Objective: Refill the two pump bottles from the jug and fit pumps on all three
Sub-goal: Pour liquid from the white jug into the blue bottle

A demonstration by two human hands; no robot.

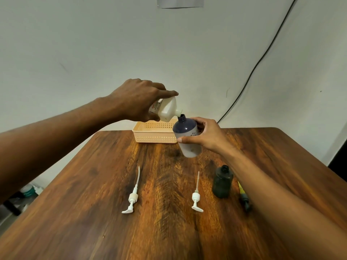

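Nearest us, at six o'clock on the table (93, 231), two white pumps (131, 200) (196, 200) lie flat with their tubes pointing away, within reach for fitting. At four o'clock the small dark bottle (222, 182) stands upright and uncapped, we judge awaiting its turn, with a third, dark pump (244, 198) lying just beside it. Farther out, our right hand (204, 136) wraps its fingers around the blue bottle (186, 136), lifted and tilted toward the jug's spout. Our left hand (137, 100) grips the white jug (166, 109), fingers curled over it, tipped so spout meets neck. Behind, at twelve o'clock, sits a peach basket (150, 136).
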